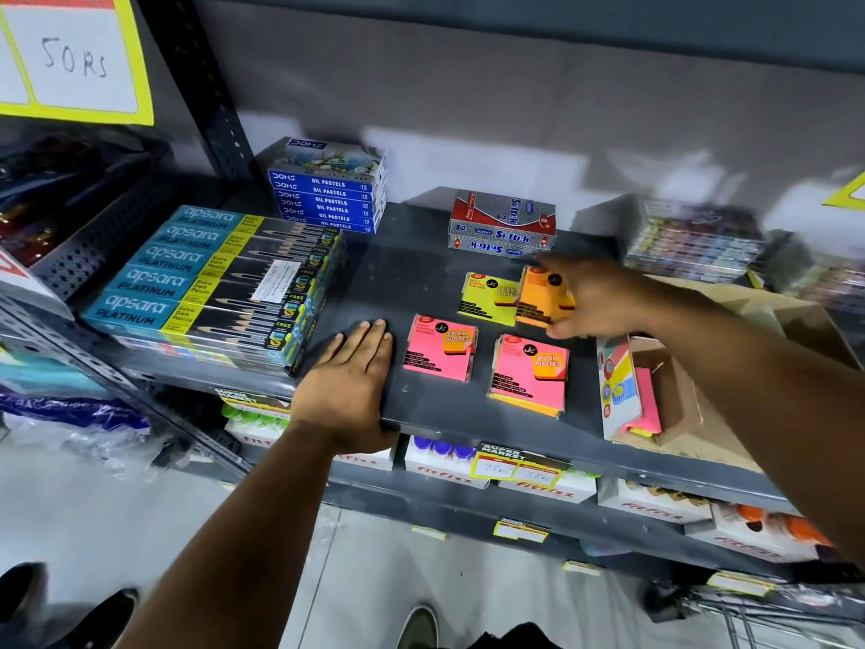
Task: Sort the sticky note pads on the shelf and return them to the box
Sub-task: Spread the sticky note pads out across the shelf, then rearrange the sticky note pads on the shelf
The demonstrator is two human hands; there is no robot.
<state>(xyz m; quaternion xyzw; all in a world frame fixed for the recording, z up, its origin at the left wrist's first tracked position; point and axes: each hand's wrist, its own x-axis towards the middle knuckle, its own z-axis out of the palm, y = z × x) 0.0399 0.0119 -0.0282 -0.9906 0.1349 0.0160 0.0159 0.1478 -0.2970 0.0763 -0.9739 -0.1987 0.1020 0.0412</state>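
Observation:
On the dark shelf (421,274) lie sticky note pads: a yellow pad (487,297), a pink pad (440,348) and a pink stack (529,374) with orange and yellow pads under it. My right hand (590,297) grips an orange pad (538,297), tilted up beside the yellow one. My left hand (351,381) rests flat on the shelf's front edge, fingers together, holding nothing. At the right stands a small cardboard box (674,400) with a pink pad (648,405) inside, behind a colourful flap.
Pencil boxes (210,283) fill the left of the shelf, oil pastel boxes (327,199) stand behind them, and two silver-red pen boxes (503,227) sit at the back. Stacked packs (692,241) are at the far right. A lower shelf holds white cartons (444,466).

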